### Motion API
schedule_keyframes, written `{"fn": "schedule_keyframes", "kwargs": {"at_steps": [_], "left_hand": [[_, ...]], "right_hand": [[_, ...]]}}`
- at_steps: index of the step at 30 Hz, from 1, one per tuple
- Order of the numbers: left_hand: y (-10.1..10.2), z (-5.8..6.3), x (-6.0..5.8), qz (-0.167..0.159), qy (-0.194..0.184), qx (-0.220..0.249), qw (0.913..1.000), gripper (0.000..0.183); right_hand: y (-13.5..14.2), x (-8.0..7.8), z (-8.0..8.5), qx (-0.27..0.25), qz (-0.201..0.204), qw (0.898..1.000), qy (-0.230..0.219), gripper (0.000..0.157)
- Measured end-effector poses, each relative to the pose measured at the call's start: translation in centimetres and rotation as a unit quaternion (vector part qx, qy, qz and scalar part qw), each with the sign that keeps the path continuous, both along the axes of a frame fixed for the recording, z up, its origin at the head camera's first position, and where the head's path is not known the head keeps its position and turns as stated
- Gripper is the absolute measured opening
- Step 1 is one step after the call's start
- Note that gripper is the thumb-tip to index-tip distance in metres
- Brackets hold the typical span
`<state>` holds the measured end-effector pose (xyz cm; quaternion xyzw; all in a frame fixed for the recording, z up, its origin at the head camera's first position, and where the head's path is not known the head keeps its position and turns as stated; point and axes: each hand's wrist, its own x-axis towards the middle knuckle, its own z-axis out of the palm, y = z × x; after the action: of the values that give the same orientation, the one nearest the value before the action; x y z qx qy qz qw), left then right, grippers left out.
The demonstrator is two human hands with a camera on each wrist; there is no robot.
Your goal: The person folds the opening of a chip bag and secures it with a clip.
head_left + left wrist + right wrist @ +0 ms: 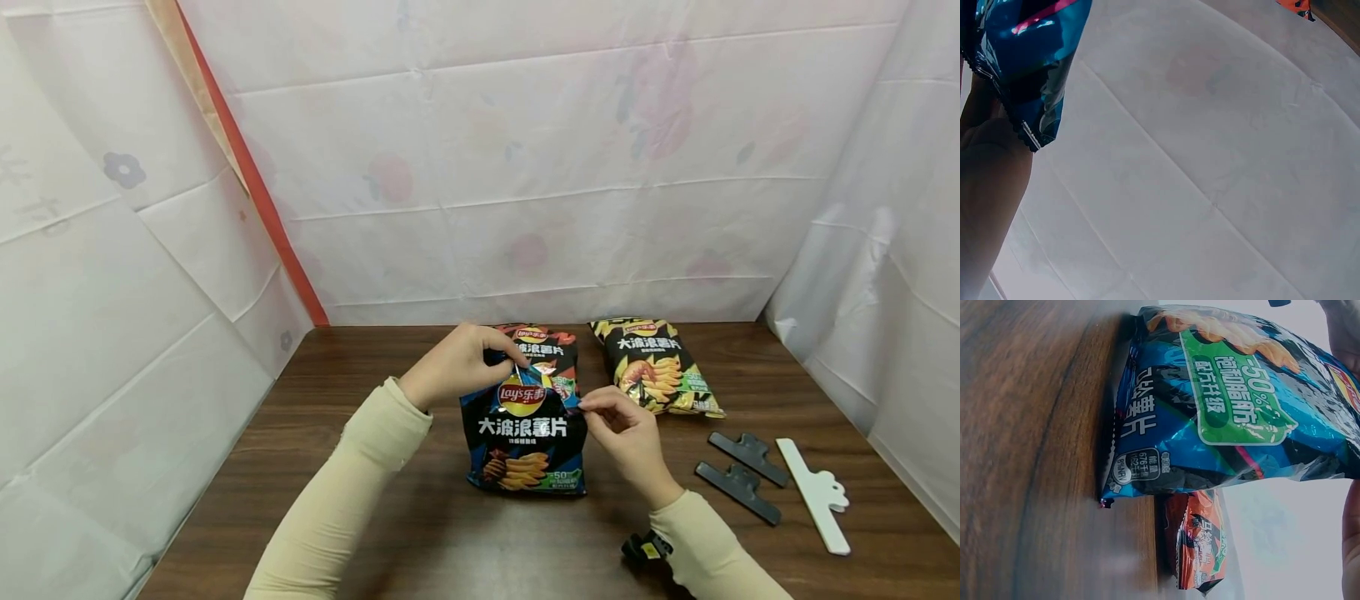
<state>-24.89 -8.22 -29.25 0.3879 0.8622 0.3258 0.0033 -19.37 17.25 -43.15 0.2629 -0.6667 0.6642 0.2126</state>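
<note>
Cream sleeve (341,483) on the left: your left hand (461,362) is pinching the top edge of the blue-and-black bag (536,454), thumb and fingers close together. That bag is standing roughly upright near the middle of the bench (315,467), partly hiding the red bag (558,343) behind it. Whether its bottom edge is bearing on the bench or hanging just above, you are not able to tell. Handling, as judged: likely light, since it is looking puffed; soft-walled and creasing; glossy, so probably slippery; contents probably brittle. Crimped edges should be giving you the surest hold; squeezing the belly would be risking breakage. At its upper right edge, your right hand (626,433) is pinching the film narrowly between thumb and fingertips. Farther right, the yellow bag (663,379) is lying on the bench; nearer you, the front black clip (738,493), the rear black clip (750,458), then the white clip (813,496) are resting side by side, apart.
</note>
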Motion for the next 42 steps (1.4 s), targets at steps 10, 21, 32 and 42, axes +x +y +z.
{"fn": "schedule_keyframes", "kwargs": {"at_steps": [10,21,32,42], "left_hand": [[0.0,-0.1,0.1,-0.012,-0.001,0.004,0.9999,0.010],[0.3,-0.4,0.0,-0.010,0.026,0.011,0.9995,0.009],[0.2,-0.2,0.2,-0.001,0.023,0.008,0.9997,0.015],[0.3,-0.1,0.4,0.008,0.016,-0.002,0.9998,0.019]], "right_hand": [[0.0,0.0,0.0,-0.005,0.006,1.000,-0.008,0.021],[-0.4,0.3,0.6,-0.005,-0.035,0.998,-0.042,0.005],[-0.4,0.0,0.8,-0.004,-0.024,0.998,-0.059,0.004],[-0.5,0.3,1.1,0.036,-0.040,0.989,-0.137,0.021]]}}
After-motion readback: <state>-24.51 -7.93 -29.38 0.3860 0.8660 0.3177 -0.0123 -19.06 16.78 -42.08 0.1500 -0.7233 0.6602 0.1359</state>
